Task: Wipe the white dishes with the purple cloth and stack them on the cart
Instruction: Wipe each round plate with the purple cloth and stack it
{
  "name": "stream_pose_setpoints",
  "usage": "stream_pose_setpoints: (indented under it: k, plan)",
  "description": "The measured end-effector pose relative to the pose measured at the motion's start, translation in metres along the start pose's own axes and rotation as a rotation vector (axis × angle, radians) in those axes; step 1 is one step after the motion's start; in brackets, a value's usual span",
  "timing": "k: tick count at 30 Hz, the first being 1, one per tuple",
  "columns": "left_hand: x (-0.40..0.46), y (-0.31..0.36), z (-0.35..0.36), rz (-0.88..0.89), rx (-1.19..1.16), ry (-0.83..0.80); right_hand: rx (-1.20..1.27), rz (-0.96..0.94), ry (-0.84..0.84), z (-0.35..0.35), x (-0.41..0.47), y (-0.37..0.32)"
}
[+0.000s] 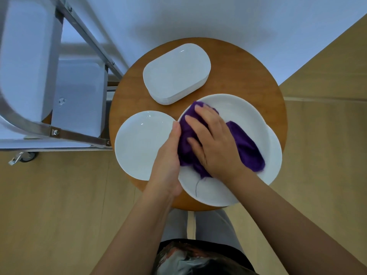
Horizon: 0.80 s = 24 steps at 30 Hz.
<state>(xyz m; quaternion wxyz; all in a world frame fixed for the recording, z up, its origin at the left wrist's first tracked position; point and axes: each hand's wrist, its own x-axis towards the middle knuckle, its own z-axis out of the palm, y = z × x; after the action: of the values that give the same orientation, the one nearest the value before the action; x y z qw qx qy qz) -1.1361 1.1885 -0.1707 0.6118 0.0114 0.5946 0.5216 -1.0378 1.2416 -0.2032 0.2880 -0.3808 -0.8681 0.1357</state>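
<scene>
Head view. On the round wooden table (127, 92) the person is wiping a large white plate (244, 114), which is lying at about four o'clock on the tabletop. It is resting on at least one more plate (277, 155), whose rim is showing at its right edge, so this looks like a stack being worked from the top down.

The right hand (214, 143) is lying flat on the purple cloth (248, 149), fingers spread and fairly straight — pressing it into the plate rather than gripping it, which suits a wiping stroke. The cloth is bunched under and around the palm, trailing toward four o'clock, with a loose thread hanging near the plate's near rim.

The left hand (168, 159) is cupping the plate's nine-o'clock rim, thumb along the edge and fingers hidden beneath — probably steadying the plate against the push of the cloth. The two hands are sitting just beside each other, almost touching across the cloth.

A second round plate (139, 143) is lying at eight o'clock with nothing in it. A stack of rounded oblong dishes (174, 74) is sitting at twelve o'clock; its top dish is holding nothing either.

The cart (79, 92) is standing off the table's ten-o'clock side, metal frame and pale shelves, one caster (27, 155) showing. No dishes are visible on it, so stacking seems not yet begun.
</scene>
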Motion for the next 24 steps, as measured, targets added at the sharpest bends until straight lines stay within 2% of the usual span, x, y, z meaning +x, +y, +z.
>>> stream_pose_setpoints:
  k: [3, 5, 10, 13, 15, 17, 20, 24]
  plan:
    - [-0.002, 0.002, 0.0, 0.002, 0.062, 0.011, -0.02, 0.064, 0.06, -0.005, 0.015, 0.012]
    - [-0.005, 0.005, -0.001, 0.009, 0.078, 0.033, -0.022, 0.097, 0.038, -0.009, 0.015, 0.019]
    - [-0.008, 0.016, -0.007, 0.051, 0.072, 0.073, 0.008, 0.318, -0.106, -0.02, -0.015, 0.024]
    - [-0.009, 0.014, -0.005, 0.021, 0.049, 0.077, -0.032, 0.438, -0.16, -0.019, -0.029, 0.006]
    - [-0.01, 0.014, -0.001, 0.016, 0.035, 0.102, -0.024, 0.486, -0.267, -0.017, -0.037, -0.015]
    - [-0.009, 0.016, 0.001, 0.011, 0.026, 0.15, 0.012, 0.457, -0.381, -0.015, -0.046, -0.03]
    - [-0.006, 0.02, -0.004, -0.014, -0.025, 0.198, -0.016, 0.318, -0.482, -0.016, -0.056, -0.041]
    - [-0.002, 0.022, -0.011, -0.098, -0.046, 0.21, -0.13, 0.187, -0.418, -0.015, -0.056, -0.04]
